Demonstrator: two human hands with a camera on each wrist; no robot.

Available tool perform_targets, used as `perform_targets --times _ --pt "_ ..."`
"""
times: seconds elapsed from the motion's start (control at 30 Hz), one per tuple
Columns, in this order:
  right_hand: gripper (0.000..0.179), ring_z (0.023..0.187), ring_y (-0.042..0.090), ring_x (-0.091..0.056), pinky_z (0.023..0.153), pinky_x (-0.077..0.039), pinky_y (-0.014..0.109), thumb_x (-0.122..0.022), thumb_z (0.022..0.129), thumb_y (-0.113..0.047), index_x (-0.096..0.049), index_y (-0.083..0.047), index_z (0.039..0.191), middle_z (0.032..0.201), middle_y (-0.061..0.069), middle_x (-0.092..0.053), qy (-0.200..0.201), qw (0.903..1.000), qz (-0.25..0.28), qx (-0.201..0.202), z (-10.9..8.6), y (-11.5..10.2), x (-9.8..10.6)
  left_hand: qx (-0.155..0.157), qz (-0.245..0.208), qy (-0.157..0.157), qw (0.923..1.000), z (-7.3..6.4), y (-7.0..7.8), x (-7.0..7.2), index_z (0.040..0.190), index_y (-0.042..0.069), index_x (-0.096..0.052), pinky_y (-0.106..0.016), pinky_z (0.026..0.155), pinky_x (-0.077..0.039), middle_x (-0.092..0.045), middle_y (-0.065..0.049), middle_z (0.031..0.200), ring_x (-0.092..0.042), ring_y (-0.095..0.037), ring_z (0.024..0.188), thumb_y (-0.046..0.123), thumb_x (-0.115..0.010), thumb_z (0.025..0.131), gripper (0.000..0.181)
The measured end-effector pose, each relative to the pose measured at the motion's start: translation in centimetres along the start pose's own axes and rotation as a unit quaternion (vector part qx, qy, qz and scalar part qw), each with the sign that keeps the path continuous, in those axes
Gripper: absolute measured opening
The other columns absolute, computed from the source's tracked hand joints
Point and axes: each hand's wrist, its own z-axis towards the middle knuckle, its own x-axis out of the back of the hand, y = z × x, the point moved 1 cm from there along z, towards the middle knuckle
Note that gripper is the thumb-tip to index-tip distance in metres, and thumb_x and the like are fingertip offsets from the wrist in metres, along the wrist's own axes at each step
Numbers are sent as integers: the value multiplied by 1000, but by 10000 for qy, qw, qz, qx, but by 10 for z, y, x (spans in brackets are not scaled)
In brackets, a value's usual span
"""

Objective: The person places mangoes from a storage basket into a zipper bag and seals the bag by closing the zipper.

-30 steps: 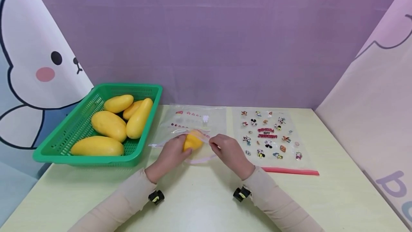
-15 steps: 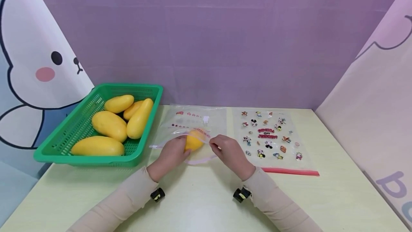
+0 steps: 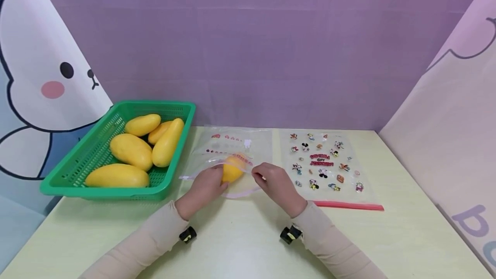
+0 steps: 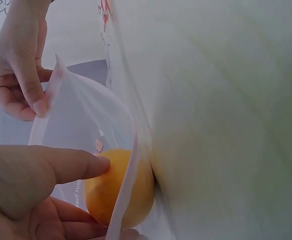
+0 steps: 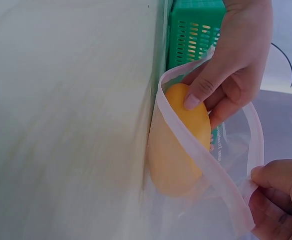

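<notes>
While gripping one yellow fruit in left hand within clear bag, pinching pale rim in right hand and possibly risking mouth collapse through any loosened pinch.

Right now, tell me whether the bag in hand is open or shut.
Open: the bag gapes in both wrist views, the right hand pinching its edge, the left hand holding a yellow fruit in the opening.
</notes>
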Motion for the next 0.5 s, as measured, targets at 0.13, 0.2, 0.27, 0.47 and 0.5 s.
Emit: perform_targets --times 0.13,0.2,0.27,0.47,0.5 --pt "6 69 11 -60 64 -51 20 -69 82 -1 -70 -6 84 80 3 -67 -12 10000 -16 -25 -1 1 -1 -112 -112 41 9999 -4 0 -1 90 -2 -58 -33 58 -42 -55 -6 71 -45 -19 60 14 -74 77 26" --pt "6 68 11 -60 64 -51 19 -69 82 -1 -69 -7 83 80 2 -67 -13 10000 -6 -50 -2 1 -1 -152 -142 68 9998 -6 0 -2 92 -3 -58 -33 57 -41 -54 -6 70 -44 -18 60 14 -74 77 27" --pt "6 69 11 -60 64 -51 19 -69 83 -2 -70 -7 83 80 2 -67 -19 10000 32 -71 -4 1 -2 -188 -159 105 9996 -9 1 -2 90 -4 -58 -33 56 -41 -53 -6 68 -44 -19 59 13 -74 76 26" --pt "7 68 10 -60 63 -51 18 -70 81 -1 -70 -7 84 80 3 -68 -15 10000 44 -65 -4 1 -3 -172 -94 134 9997 -13 4 1 97 -7 -58 -35 56 -44 -57 -9 71 -50 -19 60 15 -76 76 36" --pt "7 68 10 -60 63 -51 18 -70 81 -1 -70 -7 84 80 3 -68 -1 10000 45 -60 -3 1 -3 -174 -63 144 9997 -14 5 2 98 -7 -59 -34 57 -45 -58 -9 72 -50 -19 60 17 -76 76 37"
